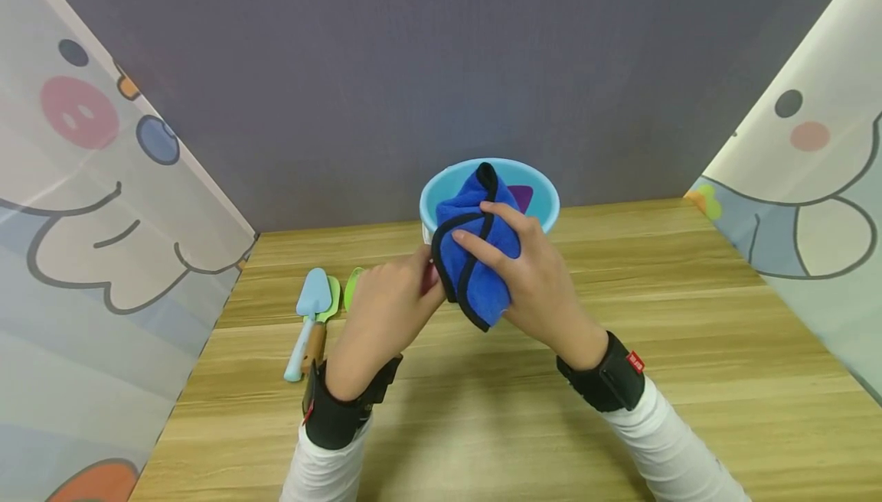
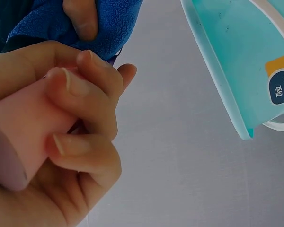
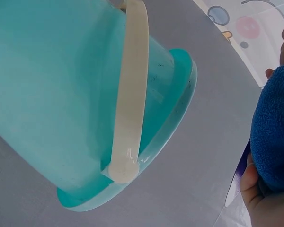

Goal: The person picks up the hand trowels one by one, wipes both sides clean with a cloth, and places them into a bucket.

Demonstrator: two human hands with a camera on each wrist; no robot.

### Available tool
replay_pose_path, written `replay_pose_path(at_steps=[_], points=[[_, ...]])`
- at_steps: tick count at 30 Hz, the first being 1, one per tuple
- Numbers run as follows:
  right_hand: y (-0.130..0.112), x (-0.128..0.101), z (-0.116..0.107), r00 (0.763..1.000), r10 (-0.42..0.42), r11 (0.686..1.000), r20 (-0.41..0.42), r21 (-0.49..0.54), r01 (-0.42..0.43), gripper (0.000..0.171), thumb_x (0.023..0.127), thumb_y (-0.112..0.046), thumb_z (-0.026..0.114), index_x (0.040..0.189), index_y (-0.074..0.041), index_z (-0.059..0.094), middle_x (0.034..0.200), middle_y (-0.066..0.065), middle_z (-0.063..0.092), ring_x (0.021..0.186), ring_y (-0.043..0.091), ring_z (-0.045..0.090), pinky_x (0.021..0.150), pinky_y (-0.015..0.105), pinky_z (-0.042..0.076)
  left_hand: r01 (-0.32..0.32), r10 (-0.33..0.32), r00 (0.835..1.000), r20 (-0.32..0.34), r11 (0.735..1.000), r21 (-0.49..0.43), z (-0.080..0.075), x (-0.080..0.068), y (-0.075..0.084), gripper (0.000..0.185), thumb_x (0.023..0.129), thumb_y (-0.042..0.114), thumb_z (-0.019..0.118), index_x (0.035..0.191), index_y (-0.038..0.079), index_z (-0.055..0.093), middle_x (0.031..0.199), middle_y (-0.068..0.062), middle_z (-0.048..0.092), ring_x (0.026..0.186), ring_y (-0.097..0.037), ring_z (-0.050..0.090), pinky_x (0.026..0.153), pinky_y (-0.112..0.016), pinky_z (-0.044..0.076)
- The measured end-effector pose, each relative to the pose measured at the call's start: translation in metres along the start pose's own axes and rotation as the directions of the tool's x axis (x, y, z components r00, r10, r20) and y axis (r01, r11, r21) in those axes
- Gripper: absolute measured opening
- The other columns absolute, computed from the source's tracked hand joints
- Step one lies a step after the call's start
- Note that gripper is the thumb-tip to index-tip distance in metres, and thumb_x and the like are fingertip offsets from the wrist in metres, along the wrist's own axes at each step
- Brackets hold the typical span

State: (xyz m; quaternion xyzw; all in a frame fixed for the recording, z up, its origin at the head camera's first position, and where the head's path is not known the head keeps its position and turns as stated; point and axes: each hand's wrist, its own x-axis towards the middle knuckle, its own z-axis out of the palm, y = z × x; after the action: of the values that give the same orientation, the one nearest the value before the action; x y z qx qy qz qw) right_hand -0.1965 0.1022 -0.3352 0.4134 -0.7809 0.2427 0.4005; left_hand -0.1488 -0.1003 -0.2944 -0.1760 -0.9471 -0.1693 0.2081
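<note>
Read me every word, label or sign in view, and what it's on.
"HOT-SALE": label on the turquoise bucket; the next word runs off the picture.
Same label, larger characters: too blurred to read surely.
Right red tag, on right wrist strap: too small to read.
Left red tag, on left wrist strap: too small.
Blue cloth, pink handle: no text visible.

Wrinkled white sleeves [image 1: 670, 442] meet broad black wristbands [image 1: 606, 379], the right one bearing a red tag [image 1: 635, 363] with pale lettering.
</note>
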Motion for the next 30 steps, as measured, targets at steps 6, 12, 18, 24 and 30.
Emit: replay_pose_path(at_steps=[6, 12, 18, 24, 30], points=[[-0.0003, -0.0003, -0.0008, 1.0, 0.02, 1.0, -0.008, 0.0, -0.02, 0.048, 0.096, -0.042, 0.065, 0.14, -0.026, 0.051, 0.147, 0.022, 0.04, 0.131, 0.049, 0.05, 0.1, 0.061, 0.052, -0.001, 0.001, 1.0, 0.003, 1.0, 0.001, -0.001, 0.0003, 0.0014, 0.025, 0.096, 0.023, 0.063, 0.077, 0.013, 0.052, 0.058, 0.006, 0.041, 0.049, -0.01, 0.041, 0.047, -0.025, 0.029], [-0.0005, -0.0009, -0.0018, 0.999, 0.028, 1.0, -0.023, 0.0, -0.028, 0.048, 0.097, -0.047, 0.06, 0.139, -0.025, 0.052, 0.147, 0.022, 0.04, 0.133, 0.05, 0.048, 0.101, 0.063, 0.051, -0.001, 0.001, 1.0, 0.008, 1.0, 0.007, -0.0014, -0.0002, 0.0022, 0.022, 0.096, 0.025, 0.063, 0.08, 0.013, 0.054, 0.059, 0.006, 0.042, 0.05, -0.01, 0.042, 0.047, -0.026, 0.031], [-0.001, -0.0012, -0.003, 0.998, 0.041, 0.999, -0.04, -0.026, -0.042, 0.052, 0.093, -0.042, 0.07, 0.139, -0.025, 0.052, 0.147, 0.022, 0.038, 0.133, 0.05, 0.047, 0.1, 0.064, 0.05, -0.011, 0.012, 1.0, -0.004, 1.0, 0.022, -0.001, -0.0009, 0.0024, 0.017, 0.096, 0.026, 0.063, 0.087, 0.012, 0.061, 0.058, 0.006, 0.044, 0.049, -0.01, 0.043, 0.047, -0.026, 0.033], [-0.0019, -0.0008, -0.0037, 0.998, 0.048, 0.998, -0.046, -0.032, -0.05, 0.061, 0.086, -0.032, 0.082, 0.139, -0.024, 0.053, 0.148, 0.022, 0.039, 0.132, 0.05, 0.048, 0.101, 0.064, 0.05, 0.0, 0.0, 1.0, -0.005, 1.0, 0.019, -0.0005, -0.002, 0.0024, 0.018, 0.097, 0.027, 0.063, 0.087, 0.012, 0.061, 0.059, 0.006, 0.044, 0.049, -0.011, 0.043, 0.046, -0.026, 0.032], [-0.0022, -0.0007, -0.0038, 0.998, 0.051, 0.998, -0.048, -0.043, -0.053, 0.069, 0.08, -0.026, 0.088, 0.139, -0.025, 0.053, 0.148, 0.023, 0.039, 0.132, 0.051, 0.048, 0.101, 0.064, 0.05, -0.009, 0.009, 1.0, -0.008, 1.0, 0.018, -0.001, -0.0013, 0.0026, 0.018, 0.097, 0.026, 0.063, 0.088, 0.011, 0.061, 0.059, 0.006, 0.044, 0.048, -0.01, 0.043, 0.046, -0.026, 0.032]])
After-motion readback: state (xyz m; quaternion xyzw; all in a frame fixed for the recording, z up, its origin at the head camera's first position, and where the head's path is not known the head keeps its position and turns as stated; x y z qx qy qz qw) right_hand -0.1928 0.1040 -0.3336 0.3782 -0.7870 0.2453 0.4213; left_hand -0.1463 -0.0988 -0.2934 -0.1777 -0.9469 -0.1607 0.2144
